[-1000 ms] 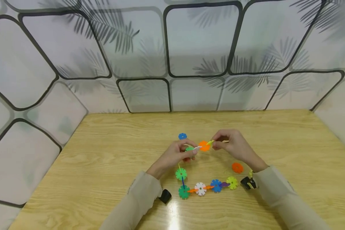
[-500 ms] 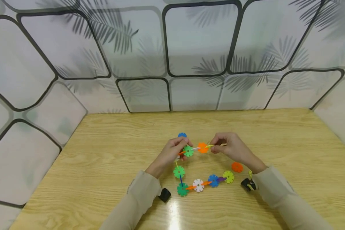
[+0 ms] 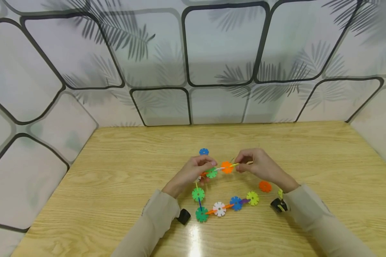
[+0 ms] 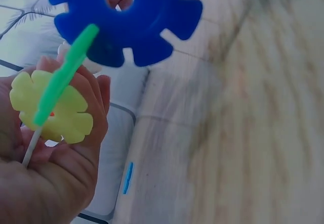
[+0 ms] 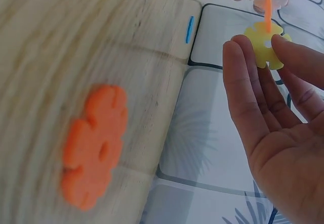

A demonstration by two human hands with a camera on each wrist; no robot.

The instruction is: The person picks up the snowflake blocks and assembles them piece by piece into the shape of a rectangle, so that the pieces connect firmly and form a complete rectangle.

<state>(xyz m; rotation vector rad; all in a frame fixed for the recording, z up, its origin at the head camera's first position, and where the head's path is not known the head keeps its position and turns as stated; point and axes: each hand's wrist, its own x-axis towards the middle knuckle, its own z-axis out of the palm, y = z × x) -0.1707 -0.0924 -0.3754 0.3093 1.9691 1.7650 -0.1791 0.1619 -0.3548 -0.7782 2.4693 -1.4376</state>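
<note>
A chain of notched plastic discs hangs between both hands. My right hand [image 3: 255,164] pinches its yellow end disc [image 5: 266,44] between thumb and fingers. Joined to that is an orange disc [image 3: 227,167], followed by a thin white one and a green disc [image 3: 211,173]. My left hand [image 3: 199,170] grips the chain around the green disc, its fingers partly hiding the pieces there. From the left hand the chain runs down toward the body through another green disc [image 3: 198,194] to a dark green one [image 3: 202,214], then turns right through white and blue to a yellow disc [image 3: 252,198].
A loose blue disc [image 3: 204,151] lies beyond the left hand. A loose orange disc [image 3: 265,186] lies below the right hand, with part of a yellow piece [image 3: 280,193] near that wrist. Black wrist-worn blocks [image 3: 184,216] show beneath both cuffs. A patterned wall backs the wooden table [image 3: 115,160].
My left hand's thumb has shifted left from the white disc toward the green one. The right hand has come slightly lower with the yellow disc. The chain's near row has slid left.
</note>
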